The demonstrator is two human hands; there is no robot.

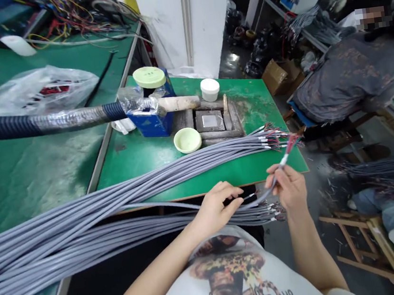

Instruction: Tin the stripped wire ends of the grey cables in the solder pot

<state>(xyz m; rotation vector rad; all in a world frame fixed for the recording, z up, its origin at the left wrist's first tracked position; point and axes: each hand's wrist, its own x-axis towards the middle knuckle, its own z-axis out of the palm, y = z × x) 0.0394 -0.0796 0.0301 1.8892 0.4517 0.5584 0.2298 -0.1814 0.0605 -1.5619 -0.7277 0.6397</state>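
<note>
Right hand [290, 186] has a closed pinch on 1 gray cable [263, 199], just below the white band [284, 159], and I'd keep it there: decent control without crushing the bare reddish wires [292, 141] fanning out at the tip. Left hand [215, 207] is loosely curled, thumb and fingertips apart, nothing visibly pinched; the cable runs under it, can't tell if they touch. The cable bows along the table's [133, 157] front edge, between the 2 bundles [171, 170]. Imo, steady that bend with the left, and keep the tip off the neighboring ends so strands don't snag.
</note>
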